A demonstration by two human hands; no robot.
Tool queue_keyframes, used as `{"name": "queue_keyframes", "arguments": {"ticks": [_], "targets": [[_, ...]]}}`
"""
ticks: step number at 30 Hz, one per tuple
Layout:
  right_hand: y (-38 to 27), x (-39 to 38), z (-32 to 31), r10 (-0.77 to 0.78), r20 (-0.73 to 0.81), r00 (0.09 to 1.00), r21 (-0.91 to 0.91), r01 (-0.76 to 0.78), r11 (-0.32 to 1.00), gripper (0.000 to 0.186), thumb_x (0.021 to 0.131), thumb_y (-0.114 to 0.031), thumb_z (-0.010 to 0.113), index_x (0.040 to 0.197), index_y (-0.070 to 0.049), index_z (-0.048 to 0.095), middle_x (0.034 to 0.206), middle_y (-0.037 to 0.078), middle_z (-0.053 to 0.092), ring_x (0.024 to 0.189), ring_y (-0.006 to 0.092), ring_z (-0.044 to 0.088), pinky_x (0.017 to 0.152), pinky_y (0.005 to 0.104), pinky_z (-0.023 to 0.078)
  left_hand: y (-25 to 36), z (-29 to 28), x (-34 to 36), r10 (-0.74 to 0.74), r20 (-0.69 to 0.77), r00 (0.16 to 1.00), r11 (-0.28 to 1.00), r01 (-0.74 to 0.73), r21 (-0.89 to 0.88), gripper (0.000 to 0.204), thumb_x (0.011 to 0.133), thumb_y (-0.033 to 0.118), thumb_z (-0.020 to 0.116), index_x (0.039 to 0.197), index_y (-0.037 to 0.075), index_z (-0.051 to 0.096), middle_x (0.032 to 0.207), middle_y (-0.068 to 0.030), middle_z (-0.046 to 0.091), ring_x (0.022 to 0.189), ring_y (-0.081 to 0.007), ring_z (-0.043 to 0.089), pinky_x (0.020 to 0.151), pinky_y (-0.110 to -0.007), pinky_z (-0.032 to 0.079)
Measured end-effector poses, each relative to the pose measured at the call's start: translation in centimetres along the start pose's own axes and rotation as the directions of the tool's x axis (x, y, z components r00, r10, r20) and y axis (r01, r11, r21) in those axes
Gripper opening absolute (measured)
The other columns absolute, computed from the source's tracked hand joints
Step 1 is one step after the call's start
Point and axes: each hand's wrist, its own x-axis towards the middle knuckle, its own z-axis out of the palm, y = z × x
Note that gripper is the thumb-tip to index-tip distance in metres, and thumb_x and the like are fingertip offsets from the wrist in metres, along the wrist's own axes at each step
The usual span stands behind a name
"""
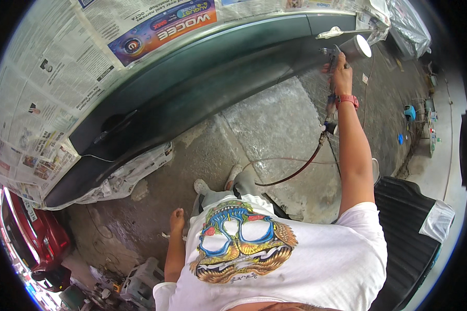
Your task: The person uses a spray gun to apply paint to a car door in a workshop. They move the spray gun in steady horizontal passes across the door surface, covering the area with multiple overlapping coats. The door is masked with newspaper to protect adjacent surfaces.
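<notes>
My right hand (342, 78) is wrapped round the grip of a paint spray gun (329, 53), held out at the far right with a red band on my wrist. A pale cup (357, 49) with a white lid sits tilted on the gun. The nozzle points left at a dark green car side panel (207, 67), apart from it. From the gun's base hang a round gauge (331, 127) and a dark red air hose (303, 168). My left hand (177, 220) hangs low by my side, fingers curled in a loose fist, with nothing visible in it.
Newspaper sheets (62, 78) mask the car above the panel; more masking paper (135, 173) hangs at its lower edge. The hose crosses the concrete floor (275, 124) near my feet. A red car (36, 233) stands at left, a black ridged sheet (399, 233) at right.
</notes>
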Motion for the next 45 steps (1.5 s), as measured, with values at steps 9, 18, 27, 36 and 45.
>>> {"name": "queue_keyframes", "arguments": {"ticks": [9, 18, 27, 36, 45], "targets": [[2.9, -3.6, 2.8, -0.078, 0.012, 0.997, -0.022, 0.078, 0.997, 0.061, 0.109, -0.056, 0.044, 0.112, -0.001, 0.069, 0.083, 0.008, 0.073, 0.063, 0.0143, 0.068, 0.046, 0.0271, 0.047, -0.6, -0.3, -1.2, -0.037, 0.045, 0.998, 0.999, 0.038, -0.034, 0.055, 0.100, 0.045, 0.066, 0.137, 0.005, 0.065, 0.134, -0.0178, 0.069, 0.126, -0.0300, 0.065, 0.108, -0.039, 0.048], [-4.5, -23.9, 11.5, -0.093, 0.358, 0.929, 0.177, 0.031, 0.984, 0.053, 0.112, -0.048, 0.043, 0.124, -0.002, 0.067, 0.088, 0.007, 0.072, 0.072, 0.0106, 0.068, 0.047, 0.0223, 0.045, -2.0, -2.1, 1.9, -0.031, 0.088, 0.996, 0.999, 0.032, -0.004, 0.059, 0.102, 0.050, 0.061, 0.141, 0.007, 0.062, 0.138, -0.0158, 0.068, 0.128, -0.0288, 0.064, 0.110, -0.039, 0.047], [-9.3, -35.4, 19.5, -0.159, 0.513, 0.843, 0.224, 0.047, 0.973, 0.049, 0.108, -0.035, 0.059, 0.127, 0.010, 0.065, 0.080, 0.010, 0.073, 0.074, 0.0138, 0.066, 0.070, 0.0309, 0.053, -1.6, -4.0, 2.8, -0.010, 0.126, 0.992, 1.000, 0.012, -0.016, 0.058, 0.102, 0.047, 0.063, 0.141, 0.004, 0.062, 0.139, -0.0152, 0.068, 0.130, -0.0280, 0.064, 0.109, -0.038, 0.047], [-11.6, -40.5, 24.4, -0.193, 0.674, 0.713, 0.180, 0.095, 0.979, 0.051, 0.106, -0.038, 0.061, 0.126, 0.008, 0.065, 0.081, 0.014, 0.074, 0.074, 0.0199, 0.072, 0.071, 0.0346, 0.055, -8.9, -5.1, 4.2, -0.017, 0.113, 0.993, 1.000, 0.019, -0.014, 0.056, 0.102, 0.046, 0.063, 0.139, 0.005, 0.063, 0.138, -0.0167, 0.067, 0.129, -0.0299, 0.064, 0.109, -0.040, 0.047], [-5.7, -34.0, 20.7, -0.078, 0.547, 0.834, 0.100, 0.027, 0.995, 0.049, 0.108, -0.037, 0.058, 0.127, 0.008, 0.064, 0.083, 0.008, 0.072, 0.076, 0.0129, 0.065, 0.068, 0.0293, 0.051, -9.4, -4.7, 3.9, -0.078, 0.134, 0.988, 0.997, 0.078, 0.010, 0.055, 0.101, 0.047, 0.064, 0.138, 0.006, 0.065, 0.138, -0.0149, 0.068, 0.129, -0.0296, 0.063, 0.109, -0.040, 0.048]]}}
